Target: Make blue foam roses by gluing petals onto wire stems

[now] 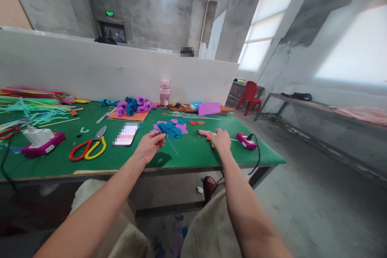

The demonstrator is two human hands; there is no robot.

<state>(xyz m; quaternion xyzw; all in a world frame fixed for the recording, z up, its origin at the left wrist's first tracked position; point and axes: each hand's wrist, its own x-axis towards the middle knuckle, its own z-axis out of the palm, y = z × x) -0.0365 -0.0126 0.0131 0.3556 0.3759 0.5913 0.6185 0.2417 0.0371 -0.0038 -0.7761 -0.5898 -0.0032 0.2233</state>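
My left hand (pixel 150 145) pinches a blue paper flower (pixel 162 128) with a thin wire stem slanting down below it. Behind and right of that flower, blue and purple paper petals (pixel 180 126) lie in a loose pile on the green table (pixel 187 157). My right hand (pixel 220 140) is closed round a pink glue gun (pixel 206 133), which lies low over the table with its nozzle pointing left. A bit of orange shows beneath the glue gun.
Scissors (pixel 96 145), a phone (pixel 126 134) and finished paper flowers (pixel 133 106) are on the left. A pink bottle (pixel 165 93) stands at the back by a white partition (pixel 121 64). A power socket (pixel 246 141) with a black cord sits right.
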